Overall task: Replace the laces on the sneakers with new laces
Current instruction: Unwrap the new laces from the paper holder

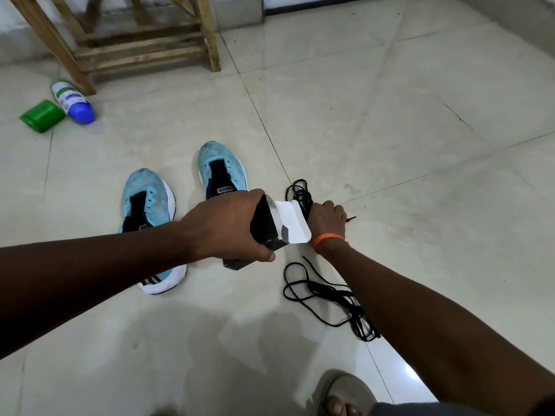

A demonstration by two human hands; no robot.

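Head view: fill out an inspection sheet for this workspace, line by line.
Surface: tiled floor, pale and glossy.
Job's things: light-blue sneakers side by side, no laces visible in them; black box with its white flap open; black lace bundle; loose lace spread out nearer the person.
Clutter: green container and blue-capped bottle, side by side at far left.
Hands: left hand grips the box; right hand grips the lace bundle.
Cables: nothing seen.
Surroundings: wooden rack at the back; sandalled foot at the bottom edge.
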